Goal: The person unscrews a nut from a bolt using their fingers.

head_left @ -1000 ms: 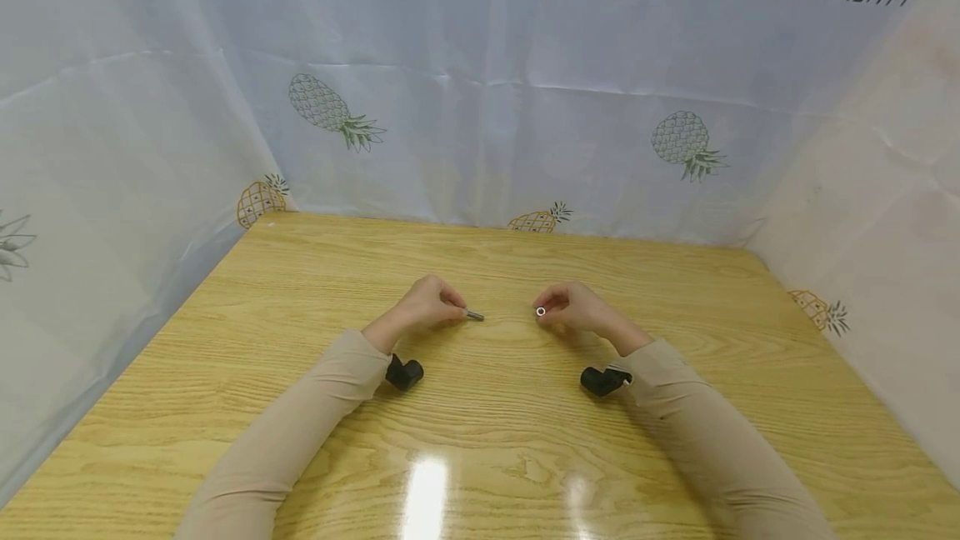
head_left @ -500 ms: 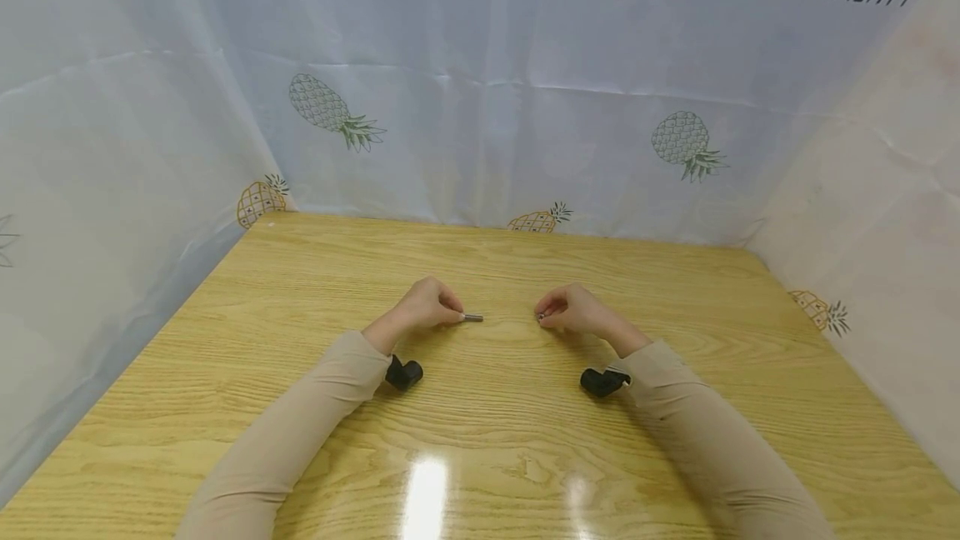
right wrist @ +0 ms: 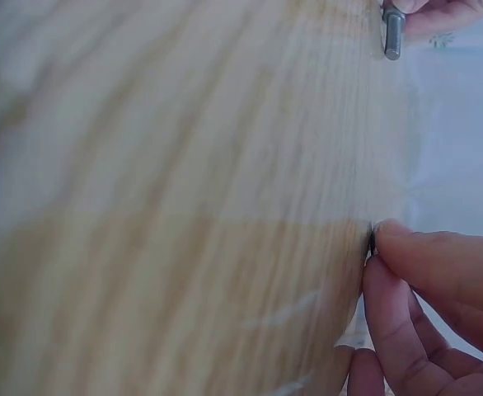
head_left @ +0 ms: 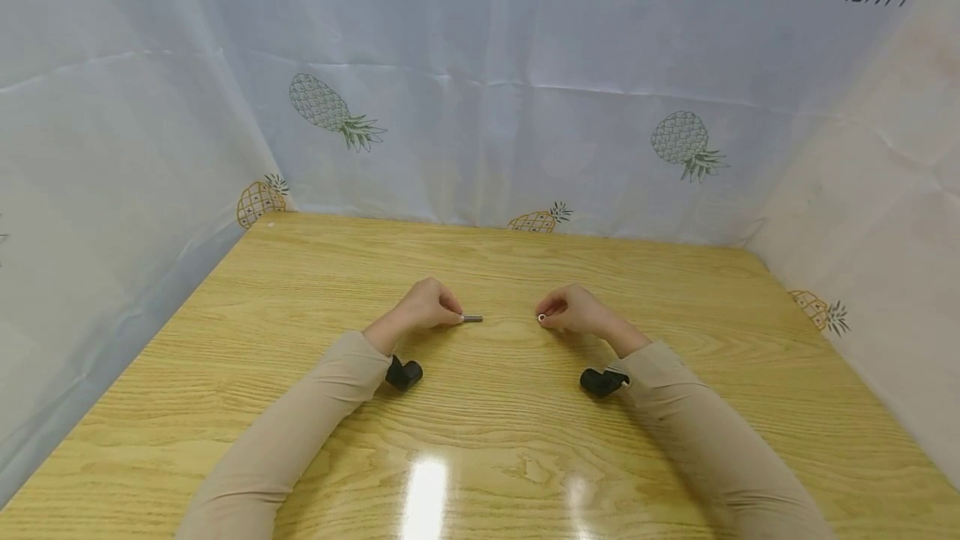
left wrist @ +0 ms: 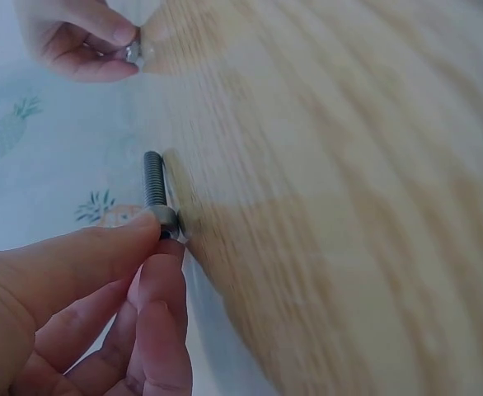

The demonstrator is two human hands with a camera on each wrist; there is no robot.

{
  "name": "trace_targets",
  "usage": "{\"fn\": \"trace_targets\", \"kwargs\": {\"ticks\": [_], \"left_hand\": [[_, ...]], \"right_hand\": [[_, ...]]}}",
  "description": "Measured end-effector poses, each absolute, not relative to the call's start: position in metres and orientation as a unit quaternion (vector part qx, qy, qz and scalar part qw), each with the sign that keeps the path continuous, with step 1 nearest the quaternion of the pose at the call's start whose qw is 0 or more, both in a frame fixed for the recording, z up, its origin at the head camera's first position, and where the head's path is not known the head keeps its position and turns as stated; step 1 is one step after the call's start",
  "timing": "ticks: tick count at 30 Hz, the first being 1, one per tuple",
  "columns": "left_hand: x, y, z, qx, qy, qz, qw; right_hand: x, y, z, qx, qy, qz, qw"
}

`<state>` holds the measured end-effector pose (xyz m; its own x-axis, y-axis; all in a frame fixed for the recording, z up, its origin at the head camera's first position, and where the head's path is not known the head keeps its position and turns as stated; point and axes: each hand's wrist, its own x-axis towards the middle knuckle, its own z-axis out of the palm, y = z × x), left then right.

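Observation:
My left hand [head_left: 426,305] pinches a steel bolt [head_left: 472,319] by its round head between thumb and fingers. In the left wrist view the threaded shank of the bolt [left wrist: 154,180] points away from the fingertips, toward the other hand. Across a short gap, my right hand [head_left: 576,311] pinches a small metal nut [head_left: 542,318], its hole visible in the head view. Only a dark sliver of the nut [right wrist: 372,240] shows between thumb and finger in the right wrist view. Bolt and nut are apart, both close to the tabletop.
A wood-grain table [head_left: 480,423] stretches under both arms. White curtains with pineapple prints [head_left: 480,140] hang behind it and at both sides. A black wrist camera [head_left: 405,374] sits under the left sleeve, and another black camera [head_left: 602,382] under the right.
The bolt has swung from slightly slanted to nearly level. The nut turned edge-on, then its hole came into view again. Both hands have barely shifted.

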<state>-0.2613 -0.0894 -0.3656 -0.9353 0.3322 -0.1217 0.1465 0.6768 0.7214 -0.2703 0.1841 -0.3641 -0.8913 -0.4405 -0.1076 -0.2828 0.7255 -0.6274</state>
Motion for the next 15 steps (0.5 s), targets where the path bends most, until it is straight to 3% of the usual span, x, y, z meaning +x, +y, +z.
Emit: {"fn": "trace_targets", "kwargs": {"ticks": [15], "left_hand": [[-0.2596,-0.0891,-0.3619,0.129,0.908,0.382,0.113]], "right_hand": [[-0.2715,0.1865,-0.3602,-0.198,0.916,-0.328,0.117]]}}
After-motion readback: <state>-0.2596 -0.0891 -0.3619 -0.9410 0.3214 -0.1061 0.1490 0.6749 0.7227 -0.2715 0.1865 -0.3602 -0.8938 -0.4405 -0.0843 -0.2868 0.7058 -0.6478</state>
